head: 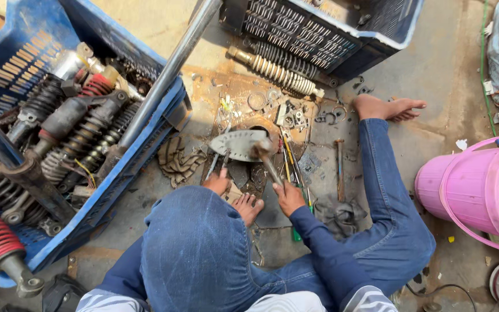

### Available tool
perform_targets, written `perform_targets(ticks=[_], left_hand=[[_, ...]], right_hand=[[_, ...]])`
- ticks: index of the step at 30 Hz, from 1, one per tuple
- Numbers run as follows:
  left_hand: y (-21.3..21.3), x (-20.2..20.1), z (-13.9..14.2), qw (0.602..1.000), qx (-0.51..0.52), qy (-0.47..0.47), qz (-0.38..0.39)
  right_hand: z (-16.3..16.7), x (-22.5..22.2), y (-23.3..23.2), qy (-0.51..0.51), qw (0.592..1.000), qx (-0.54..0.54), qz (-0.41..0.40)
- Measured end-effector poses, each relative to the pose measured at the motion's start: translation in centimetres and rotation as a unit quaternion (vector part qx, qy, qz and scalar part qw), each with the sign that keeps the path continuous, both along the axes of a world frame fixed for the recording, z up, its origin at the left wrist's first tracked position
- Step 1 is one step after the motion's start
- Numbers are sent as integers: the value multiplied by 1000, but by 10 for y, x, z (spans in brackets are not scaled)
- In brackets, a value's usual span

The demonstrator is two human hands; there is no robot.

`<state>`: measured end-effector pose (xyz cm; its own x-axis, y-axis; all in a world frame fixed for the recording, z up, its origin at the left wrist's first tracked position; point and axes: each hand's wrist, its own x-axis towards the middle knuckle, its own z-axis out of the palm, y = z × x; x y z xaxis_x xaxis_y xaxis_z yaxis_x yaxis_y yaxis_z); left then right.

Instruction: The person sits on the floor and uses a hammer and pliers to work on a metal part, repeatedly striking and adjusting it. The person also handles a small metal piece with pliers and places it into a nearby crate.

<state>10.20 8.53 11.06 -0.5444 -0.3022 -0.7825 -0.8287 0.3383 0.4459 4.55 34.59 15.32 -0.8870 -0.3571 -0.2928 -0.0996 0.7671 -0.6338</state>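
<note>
We sit on a stained concrete floor (pixel 434 58), looking down past our bent knee in blue jeans. Our right hand (pixel 289 198) is closed around the handle of a hammer (pixel 267 157), whose head rests on a flat grey metal plate (pixel 239 144) lying over a rusty patch at the middle of the floor. Our left hand (pixel 218 183) pinches a thin tool that props the plate; the knee hides most of that hand, so we cannot make out the tool's kind.

A blue plastic crate (pixel 111 173) full of black and red shock absorbers fills the floor's left edge, and a long steel tube (pixel 168 72) leans across its corner. A second dark crate (pixel 319 34) sits at the top edge, with a cream coil spring (pixel 275 72) just in front. Washers and small parts are scattered beyond the plate. A striped rag (pixel 175 159) lies left of it. A pink bucket (pixel 469 188) holding tools is cut off at the right edge.
</note>
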Motion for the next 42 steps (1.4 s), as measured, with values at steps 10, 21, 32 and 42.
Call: perform_targets(ticks=[10,21,32,42], left_hand=[[7,2,11,999,8,32,-11],[-5,-3,-2,997,31,68,-23],[2,-4,-27,999,17,35,10],[5,-1,-19,1000,-5,23,-5]], right_hand=[[183,-36,63,81,884,-441,-137],[-1,10,0,7,997,71,-31],[178,-52,60,108,830,-530,-139],[-30,-24,-3,22,996,12,-81]])
